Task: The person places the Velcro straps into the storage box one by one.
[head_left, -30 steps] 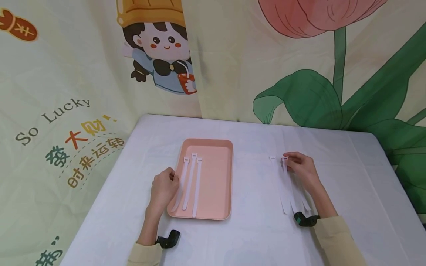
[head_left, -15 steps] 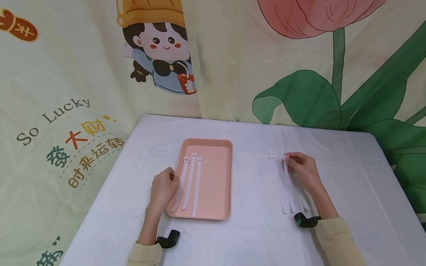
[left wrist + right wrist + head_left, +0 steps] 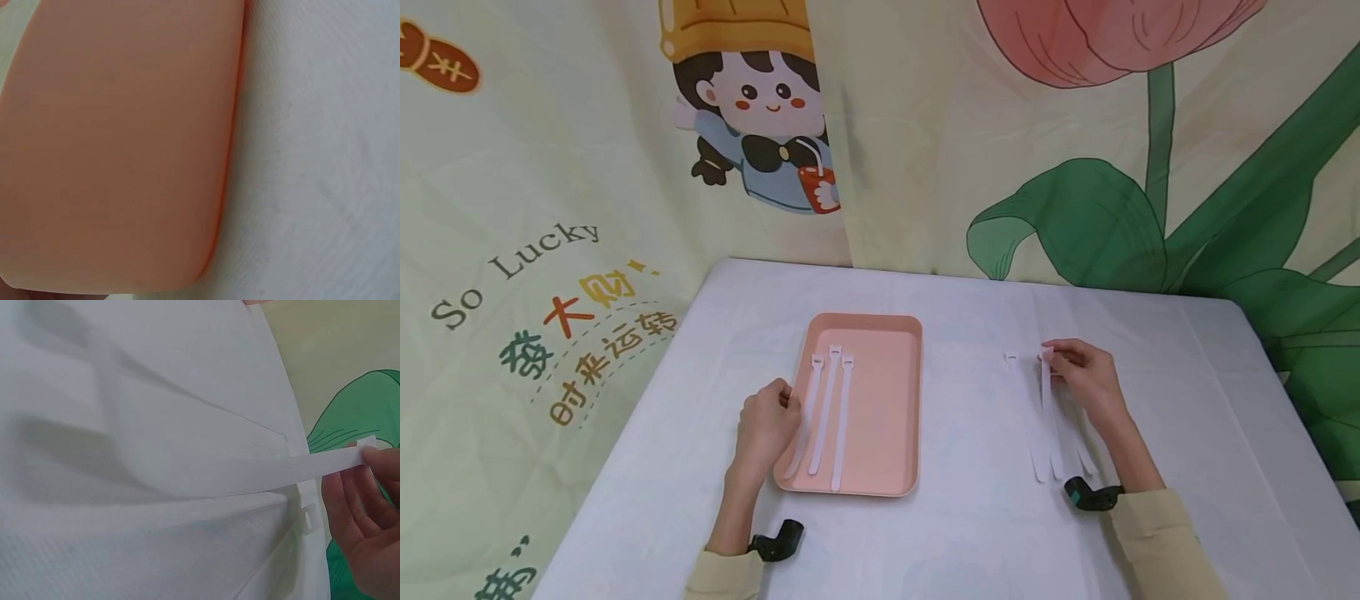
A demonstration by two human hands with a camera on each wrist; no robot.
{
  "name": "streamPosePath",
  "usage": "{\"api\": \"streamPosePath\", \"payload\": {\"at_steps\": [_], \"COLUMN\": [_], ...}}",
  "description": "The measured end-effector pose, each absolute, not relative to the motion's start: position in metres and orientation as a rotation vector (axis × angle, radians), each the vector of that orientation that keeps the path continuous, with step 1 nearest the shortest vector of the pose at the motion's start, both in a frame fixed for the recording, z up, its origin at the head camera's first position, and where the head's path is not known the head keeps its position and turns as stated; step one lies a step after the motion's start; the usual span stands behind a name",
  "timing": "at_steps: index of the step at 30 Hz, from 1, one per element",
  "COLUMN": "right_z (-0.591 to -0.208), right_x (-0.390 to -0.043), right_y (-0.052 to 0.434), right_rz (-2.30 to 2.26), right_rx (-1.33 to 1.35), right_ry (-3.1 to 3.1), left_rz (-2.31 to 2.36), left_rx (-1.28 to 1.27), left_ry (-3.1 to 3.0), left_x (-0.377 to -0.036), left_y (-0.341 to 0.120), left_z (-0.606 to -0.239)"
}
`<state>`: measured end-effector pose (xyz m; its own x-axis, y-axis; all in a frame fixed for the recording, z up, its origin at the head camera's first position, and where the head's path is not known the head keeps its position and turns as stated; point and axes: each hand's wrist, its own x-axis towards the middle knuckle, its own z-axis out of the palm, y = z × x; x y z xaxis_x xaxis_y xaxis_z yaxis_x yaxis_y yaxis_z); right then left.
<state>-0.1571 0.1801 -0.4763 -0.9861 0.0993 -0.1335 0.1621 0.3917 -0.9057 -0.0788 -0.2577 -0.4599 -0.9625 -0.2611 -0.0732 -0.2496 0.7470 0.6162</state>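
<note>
Moved: my right hand (image 3: 1084, 379) raises the held strap (image 3: 262, 474) slightly higher than a second ago; my left hand (image 3: 766, 427) stays put.
Right fingers: thumb and fingertips clamped on the strap's slotted head.
Held strap: flat, smooth, white, bending in a curve above the cloth.
Left fingers: curled on the left rim of the pink tray (image 3: 891, 400).
Tray: rounded corners, raised edge, three straps (image 3: 825, 412) lying along its left half.
Room: white tablecloth (image 3: 966, 400) between tray and loose straps (image 3: 1026, 417).
Obstacles: those loose straps, beneath and beside my right hand.
</note>
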Motion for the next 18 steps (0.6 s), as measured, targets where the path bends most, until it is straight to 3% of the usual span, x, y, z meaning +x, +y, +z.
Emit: {"api": "streamPosePath", "payload": {"at_steps": [18], "right_z": [-0.4677], "right_x": [-0.1563], "right_y": [0.1876], "right_rz": [-1.672], "right_rx": [0.195], "right_ry": [2.602], "left_rz": [-0.998], "left_rx": [0.430], "left_ry": [-2.929], "left_x": [-0.0778], "left_y": [-0.2557], "left_z": [-0.4579]}}
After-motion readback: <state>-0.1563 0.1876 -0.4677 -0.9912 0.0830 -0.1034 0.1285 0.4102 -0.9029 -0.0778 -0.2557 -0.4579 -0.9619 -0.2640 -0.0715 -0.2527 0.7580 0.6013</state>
